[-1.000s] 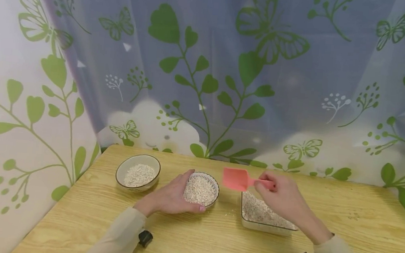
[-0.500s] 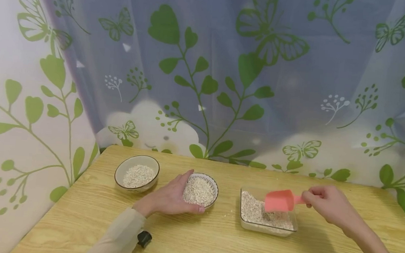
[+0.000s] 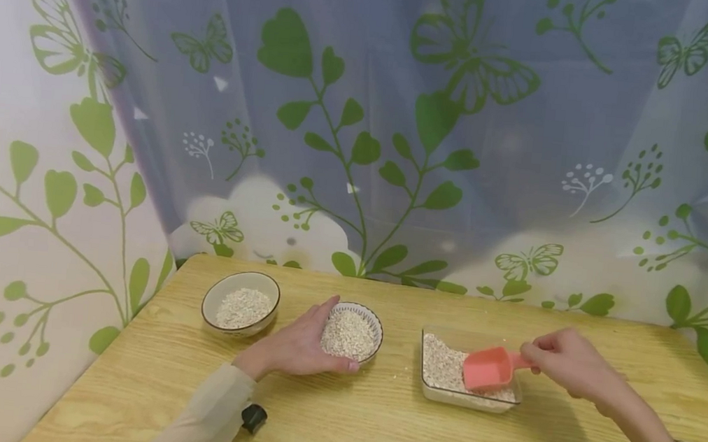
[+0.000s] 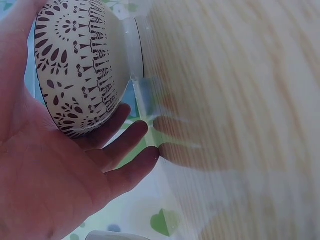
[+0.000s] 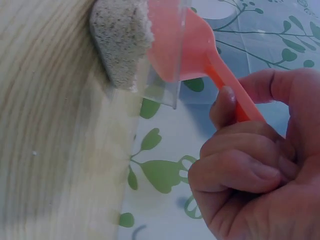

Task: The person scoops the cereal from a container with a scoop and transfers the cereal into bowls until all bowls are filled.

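Note:
My right hand (image 3: pixel 572 359) grips the handle of a pink scoop (image 3: pixel 489 368). The scoop's blade dips into a clear rectangular container (image 3: pixel 467 401) of oat flakes (image 3: pixel 443 362). In the right wrist view, curled fingers hold the scoop handle (image 5: pixel 231 87), and the blade shows partly through the container wall. My left hand (image 3: pixel 299 339) holds a small patterned bowl (image 3: pixel 378 319) of oats between thumb and fingers. From the left wrist, that bowl's (image 4: pixel 80 65) brown-printed outside stands on the table, with several fingers spread beneath its curve.
A larger dark-rimmed bowl (image 3: pixel 215 293), partly filled with oats, stands at the left of the wooden table (image 3: pixel 336 423). A few loose flakes lie between the small bowl and the container. A printed curtain (image 3: pixel 361 144) hangs behind the table's back edge.
My right hand has moved right and carried the scoop from beside the small bowl to the container. Its blade has then lowered into the oats. The left hand has stayed on its bowl.

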A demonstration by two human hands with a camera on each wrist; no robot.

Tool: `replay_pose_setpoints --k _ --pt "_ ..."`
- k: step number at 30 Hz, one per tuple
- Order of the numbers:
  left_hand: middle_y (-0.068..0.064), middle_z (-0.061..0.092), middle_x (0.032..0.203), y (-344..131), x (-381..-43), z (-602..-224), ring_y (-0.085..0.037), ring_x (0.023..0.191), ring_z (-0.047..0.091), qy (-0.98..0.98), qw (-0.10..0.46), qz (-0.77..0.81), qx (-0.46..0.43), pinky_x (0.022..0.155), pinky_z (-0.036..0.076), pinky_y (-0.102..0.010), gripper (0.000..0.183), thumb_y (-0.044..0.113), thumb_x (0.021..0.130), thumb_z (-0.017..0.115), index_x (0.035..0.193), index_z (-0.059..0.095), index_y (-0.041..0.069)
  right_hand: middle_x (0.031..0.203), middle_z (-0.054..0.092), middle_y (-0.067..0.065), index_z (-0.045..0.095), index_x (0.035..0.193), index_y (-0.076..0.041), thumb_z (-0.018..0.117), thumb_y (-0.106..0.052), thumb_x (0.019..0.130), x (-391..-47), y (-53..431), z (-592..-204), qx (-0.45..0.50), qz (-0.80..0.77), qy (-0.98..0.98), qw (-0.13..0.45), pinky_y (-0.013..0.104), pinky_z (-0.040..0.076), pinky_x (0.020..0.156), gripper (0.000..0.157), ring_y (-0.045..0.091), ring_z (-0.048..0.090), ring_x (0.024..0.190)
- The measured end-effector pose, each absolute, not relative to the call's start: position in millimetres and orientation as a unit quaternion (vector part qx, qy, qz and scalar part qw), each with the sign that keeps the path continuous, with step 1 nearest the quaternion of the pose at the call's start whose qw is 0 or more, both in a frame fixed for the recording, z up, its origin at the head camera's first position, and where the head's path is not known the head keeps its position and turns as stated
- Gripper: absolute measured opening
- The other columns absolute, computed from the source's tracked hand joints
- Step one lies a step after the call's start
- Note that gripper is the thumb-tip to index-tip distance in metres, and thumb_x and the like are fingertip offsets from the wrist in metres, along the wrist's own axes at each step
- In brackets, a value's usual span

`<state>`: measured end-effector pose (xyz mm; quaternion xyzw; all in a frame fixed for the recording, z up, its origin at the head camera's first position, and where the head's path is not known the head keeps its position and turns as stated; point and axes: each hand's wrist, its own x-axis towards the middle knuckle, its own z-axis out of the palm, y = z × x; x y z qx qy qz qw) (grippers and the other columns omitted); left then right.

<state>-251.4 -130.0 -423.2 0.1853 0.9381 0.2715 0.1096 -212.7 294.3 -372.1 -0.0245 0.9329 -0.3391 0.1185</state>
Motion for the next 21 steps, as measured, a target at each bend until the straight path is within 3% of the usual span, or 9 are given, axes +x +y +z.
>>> replay_pose_setpoints --k 9,21 --pt "-0.018 0.019 0.17 -129.7 -251.3 -424.0 -0.038 0.158 0.019 0.939 0.111 0.268 0.182 0.125 0.024 -0.06 0.131 0.08 0.072 0.072 0.166 0.006 0.018 0.058 0.03 -0.008 0.066 0.084 -0.004 0.052 -0.027 0.098 -216.7 296.3 -384.3 -0.014 -0.368 0.917 0.151 0.021 0.028 0.044 0.03 0.007 0.02 0.049" --pt "-0.019 0.018 0.171 -129.8 -250.6 -422.5 -0.037 0.158 0.019 0.938 0.113 0.273 0.183 0.125 0.024 -0.06 0.13 0.079 0.073 0.072 0.166 0.005 0.018 0.059 0.029 -0.008 0.066 0.098 -0.005 0.051 -0.031 0.1 -215.5 287.9 -399.1 -0.011 -0.377 0.914 0.147 0.021 0.028 0.043 0.03 0.007 0.022 0.047"
